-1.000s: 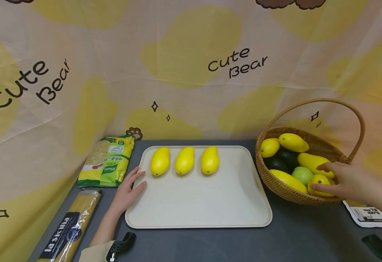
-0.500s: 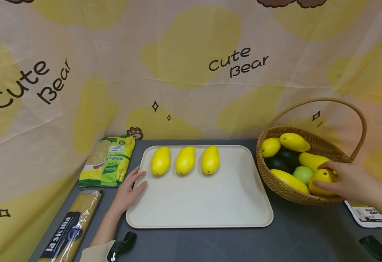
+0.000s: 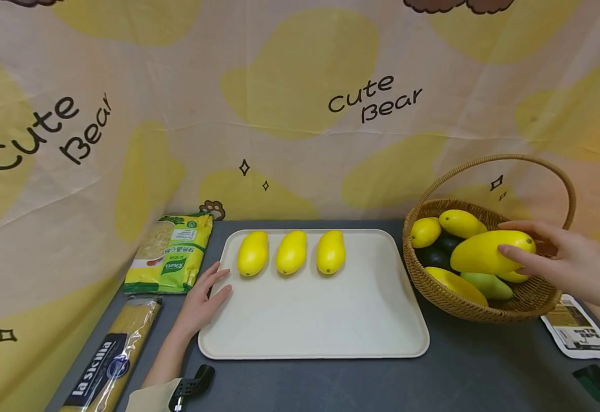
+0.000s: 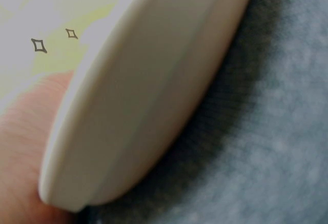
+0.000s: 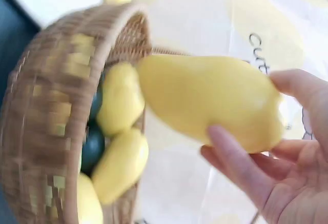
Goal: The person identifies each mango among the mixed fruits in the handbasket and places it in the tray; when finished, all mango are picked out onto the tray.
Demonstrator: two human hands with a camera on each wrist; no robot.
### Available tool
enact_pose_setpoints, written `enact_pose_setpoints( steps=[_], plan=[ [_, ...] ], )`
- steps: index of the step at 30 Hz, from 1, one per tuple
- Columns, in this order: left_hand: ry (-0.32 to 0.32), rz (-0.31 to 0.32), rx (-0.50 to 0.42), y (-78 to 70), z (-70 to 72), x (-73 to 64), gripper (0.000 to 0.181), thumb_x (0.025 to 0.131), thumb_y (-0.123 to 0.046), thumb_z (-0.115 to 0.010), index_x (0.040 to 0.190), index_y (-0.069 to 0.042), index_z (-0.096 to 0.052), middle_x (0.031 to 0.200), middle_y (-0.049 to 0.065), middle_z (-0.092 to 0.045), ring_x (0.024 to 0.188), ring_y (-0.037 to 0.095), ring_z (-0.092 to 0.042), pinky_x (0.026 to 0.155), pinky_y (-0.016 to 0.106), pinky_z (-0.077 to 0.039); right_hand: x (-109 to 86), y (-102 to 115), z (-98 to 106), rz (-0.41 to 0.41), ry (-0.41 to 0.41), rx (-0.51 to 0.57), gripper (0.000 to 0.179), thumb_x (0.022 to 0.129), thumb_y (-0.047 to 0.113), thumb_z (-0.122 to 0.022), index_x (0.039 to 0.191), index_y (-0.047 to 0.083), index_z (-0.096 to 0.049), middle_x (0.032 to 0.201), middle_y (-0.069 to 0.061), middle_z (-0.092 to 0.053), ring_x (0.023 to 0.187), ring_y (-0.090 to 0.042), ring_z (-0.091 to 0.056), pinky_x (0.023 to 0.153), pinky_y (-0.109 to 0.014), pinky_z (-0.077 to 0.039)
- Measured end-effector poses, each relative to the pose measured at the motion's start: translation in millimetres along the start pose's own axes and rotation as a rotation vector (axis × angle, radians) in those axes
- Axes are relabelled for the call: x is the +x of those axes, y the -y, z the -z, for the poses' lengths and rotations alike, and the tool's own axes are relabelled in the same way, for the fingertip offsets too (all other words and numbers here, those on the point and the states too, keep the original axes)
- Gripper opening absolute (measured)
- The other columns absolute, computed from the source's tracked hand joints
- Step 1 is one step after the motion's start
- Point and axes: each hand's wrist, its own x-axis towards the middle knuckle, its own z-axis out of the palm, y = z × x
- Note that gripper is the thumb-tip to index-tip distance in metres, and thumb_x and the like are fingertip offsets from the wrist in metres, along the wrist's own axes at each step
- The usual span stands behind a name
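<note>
My right hand (image 3: 569, 260) grips a yellow mango (image 3: 487, 253) by one end, thumb on the near side, and holds it over the wicker basket (image 3: 456, 309). In the right wrist view, that mango (image 5: 205, 98) lies sideways between thumb and fingers, beside the basket's mouth. At the left edge of the off-white tray (image 3: 310, 323), my left hand (image 3: 200, 303) rests with relaxed fingers over the rim. Three yellow mangoes, a left one (image 3: 253, 253), a middle one (image 3: 291, 252) and a right one (image 3: 331, 252), stand in a row along the tray's far side.
Inside the basket are more yellow fruits (image 3: 461, 224), dark green ones (image 3: 430, 256) and a light green one (image 3: 490, 286); its tall handle (image 3: 569, 189) arches above. Left lie a yellow-green Knorr bag (image 3: 173, 252) and a spaghetti pack (image 3: 111, 355). A white pouch (image 3: 583, 332) lies right of the basket.
My right hand has taken hold of a mango in the basket and lifted it up, uncovering more of the light green fruit. The left hand stays at the tray's edge.
</note>
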Motion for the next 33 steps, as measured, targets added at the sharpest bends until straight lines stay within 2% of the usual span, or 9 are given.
enact_pose_setpoints(
  steps=[5, 8, 11, 13, 16, 18, 20, 26, 33],
  plan=[
    [-0.003, -0.001, 0.008, 1.1, 0.9, 0.4, 0.047, 0.099, -0.026, -0.059, 0.141, -0.006, -0.051, 0.159, 0.015, -0.023, 0.144, 0.039, -0.02, 0.112, 0.06, -0.022, 1.6, 17.7, -15.4, 0.036, -0.03, 0.413, 0.048, 0.101, 0.023, -0.054, 0.146, 0.009, -0.042, 0.126, -0.005, -0.048, 0.09, 0.002, -0.062, 0.066, -0.026, -0.058],
    [-0.003, -0.002, 0.015, 1.6, 0.7, 0.9, 0.048, 0.099, -0.027, -0.059, 0.141, -0.006, -0.051, 0.159, 0.015, -0.024, 0.144, 0.039, -0.021, 0.112, 0.06, -0.023, 4.4, 31.9, -29.6, 0.086, 0.009, 0.688, 0.043, 0.103, 0.017, -0.049, 0.145, 0.014, -0.044, 0.128, 0.002, -0.046, 0.1, -0.003, -0.062, 0.072, -0.027, -0.058],
    [0.0, 0.002, 0.015, 1.6, 0.1, 1.1, 0.048, 0.098, -0.026, -0.059, 0.141, -0.006, -0.051, 0.159, 0.015, -0.024, 0.144, 0.039, -0.021, 0.112, 0.06, -0.023, 8.1, 48.2, -45.7, 0.128, 0.095, 0.947, 0.04, 0.104, 0.012, -0.046, 0.144, 0.013, -0.045, 0.134, -0.003, -0.041, 0.105, -0.009, -0.062, 0.079, -0.03, -0.057],
    [0.002, 0.004, 0.014, 1.2, -0.1, 1.0, 0.048, 0.098, -0.027, -0.059, 0.141, -0.006, -0.051, 0.159, 0.014, -0.024, 0.144, 0.038, -0.021, 0.112, 0.059, -0.022, 10.5, 59.2, -57.6, 0.141, 0.136, 1.071, 0.039, 0.104, 0.011, -0.046, 0.143, 0.012, -0.045, 0.137, -0.005, -0.038, 0.108, -0.012, -0.061, 0.084, -0.032, -0.056],
    [0.0, 0.003, 0.008, 0.6, -0.4, 1.4, 0.048, 0.099, -0.026, -0.059, 0.141, -0.006, -0.051, 0.159, 0.014, -0.023, 0.144, 0.038, -0.021, 0.113, 0.059, -0.022, 13.6, 75.2, -74.3, 0.115, 0.138, 1.147, 0.038, 0.103, 0.012, -0.049, 0.141, 0.01, -0.046, 0.135, -0.007, -0.04, 0.109, -0.013, -0.061, 0.087, -0.033, -0.054],
    [0.001, -0.003, 0.004, 0.8, -0.8, 1.7, 0.048, 0.099, -0.026, -0.059, 0.141, -0.006, -0.051, 0.159, 0.015, -0.023, 0.144, 0.038, -0.021, 0.113, 0.059, -0.022, 15.0, 83.1, -84.5, 0.094, 0.115, 1.132, 0.041, 0.101, 0.013, -0.053, 0.141, 0.009, -0.045, 0.133, -0.007, -0.043, 0.107, -0.012, -0.062, 0.087, -0.03, -0.054],
    [0.001, -0.01, 0.001, 1.1, -1.1, 2.0, 0.047, 0.099, -0.025, -0.059, 0.141, -0.005, -0.051, 0.159, 0.015, -0.023, 0.144, 0.039, -0.021, 0.112, 0.059, -0.023, 16.4, 89.2, -93.9, 0.085, 0.072, 1.035, 0.046, 0.099, 0.017, -0.058, 0.142, 0.008, -0.044, 0.131, -0.008, -0.047, 0.106, -0.012, -0.061, 0.086, -0.027, -0.054],
    [-0.007, -0.017, 0.004, 1.7, -1.5, 2.3, 0.047, 0.098, -0.024, -0.06, 0.14, -0.005, -0.051, 0.158, 0.015, -0.024, 0.144, 0.039, -0.022, 0.112, 0.059, -0.023, 22.8, 92.6, -123.9, 0.182, -0.119, 0.545, 0.054, 0.093, 0.022, -0.068, 0.142, 0.011, -0.048, 0.138, -0.009, -0.049, 0.116, -0.02, -0.053, 0.084, -0.013, -0.049],
    [-0.006, -0.005, 0.0, 2.5, -0.3, 1.8, 0.047, 0.098, -0.024, -0.06, 0.14, -0.005, -0.052, 0.158, 0.015, -0.025, 0.144, 0.038, -0.022, 0.113, 0.058, -0.023, 33.1, 89.8, -154.4, 0.378, -0.312, 0.21, 0.061, 0.078, 0.006, -0.079, 0.133, 0.006, -0.052, 0.126, -0.011, -0.056, 0.102, -0.023, -0.058, 0.08, -0.04, -0.056]
  ],
)
